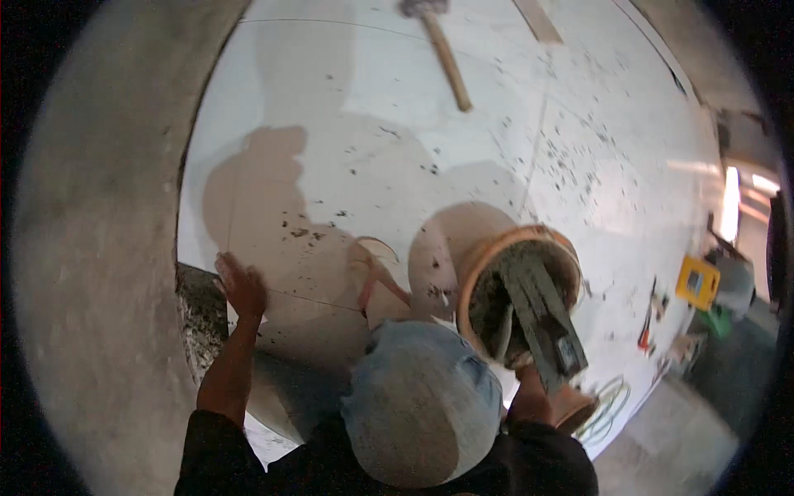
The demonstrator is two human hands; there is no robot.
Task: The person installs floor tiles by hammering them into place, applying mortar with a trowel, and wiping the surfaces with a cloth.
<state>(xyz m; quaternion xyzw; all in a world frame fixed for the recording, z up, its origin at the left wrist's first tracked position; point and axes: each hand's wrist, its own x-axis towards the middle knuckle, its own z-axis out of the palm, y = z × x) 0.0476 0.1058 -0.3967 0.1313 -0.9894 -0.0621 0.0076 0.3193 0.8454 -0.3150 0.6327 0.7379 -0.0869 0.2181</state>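
My left hand [241, 287] rests with its fingers stretched out on the white tiles [372, 165], beside the grey wall or concrete strip and just above a gap of wet mortar [203, 322]. At the near rim of an orange bucket [475, 273] is my right hand [532, 398]. Its fingers are hidden, so its grip cannot be made out. A long flat float [538, 306] coated in mortar lies across the bucket's mouth. Beside it a trowel-like blade [503, 335] stands in the grey mortar.
A wooden-handled hammer [449, 62] and a flat strip [538, 21] lie at the far side. To the right are a yellow box [697, 283], a red-handled tool [645, 335] and a pale coiled cable [608, 409]. My sandalled foot [379, 285] is between my hands.
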